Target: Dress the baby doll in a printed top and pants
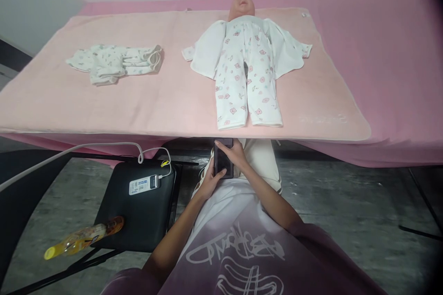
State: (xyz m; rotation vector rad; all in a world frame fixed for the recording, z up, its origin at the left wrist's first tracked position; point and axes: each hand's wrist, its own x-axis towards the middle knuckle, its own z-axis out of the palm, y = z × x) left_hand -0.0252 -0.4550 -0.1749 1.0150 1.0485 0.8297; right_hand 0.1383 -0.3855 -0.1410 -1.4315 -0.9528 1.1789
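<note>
In my lap, below the table's front edge, a dark smartphone (223, 160) lies between my hands. My left hand (210, 179) is closed round its lower left side, thumb on the screen. My right hand (234, 153) grips its upper right side, with the thumb across the top of the screen. On the table beyond, a baby doll (242, 5) lies on its back. White patterned baby trousers (249, 78) lie over its front, and a white baby top (210, 50) spreads out to both sides. Farther left is a folded patterned baby garment (116, 62).
A peach mat (166, 110) covers much of the pink-draped table (398, 78). At my left, a black stool (138, 221) bears a white power bank (144, 185) with a cable plugged in and a bottle with a yellow cap (86, 238). The white cable (86, 145) runs leftward.
</note>
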